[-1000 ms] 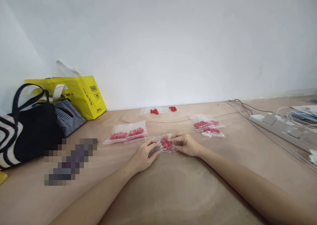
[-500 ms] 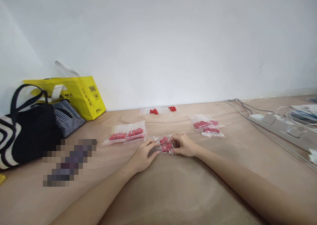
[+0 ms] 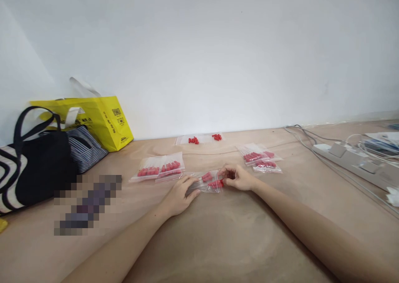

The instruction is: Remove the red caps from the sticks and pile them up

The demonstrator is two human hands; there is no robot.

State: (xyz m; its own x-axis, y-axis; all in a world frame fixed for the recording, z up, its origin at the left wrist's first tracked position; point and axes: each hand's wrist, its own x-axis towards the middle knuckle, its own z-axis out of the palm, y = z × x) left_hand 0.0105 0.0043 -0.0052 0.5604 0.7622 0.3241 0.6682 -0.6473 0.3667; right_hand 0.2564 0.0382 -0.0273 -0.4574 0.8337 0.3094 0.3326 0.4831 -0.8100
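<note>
A small clear zip bag (image 3: 208, 181) with red pieces inside lies on the brown tabletop (image 3: 218, 241) between my hands. My left hand (image 3: 179, 195) presses its left end down with closed fingers. My right hand (image 3: 238, 177) pinches the bag's right end. More filled zip bags lie to the left (image 3: 160, 168) and to the right (image 3: 261, 158). Further back, loose red pieces (image 3: 194, 140) rest on flat empty bags (image 3: 204, 139) near the wall.
A yellow shopping bag (image 3: 99, 119), a striped pouch (image 3: 84, 148) and a black-and-white tote (image 3: 29, 166) stand at the left. A white power strip (image 3: 355, 162) with cables and papers lies at the right. A blurred patch (image 3: 87, 204) covers something left of my arm.
My right hand has shifted a little to the right along the bag, drawing it flatter; the red pieces inside have spread apart. My left hand has stayed in place.
</note>
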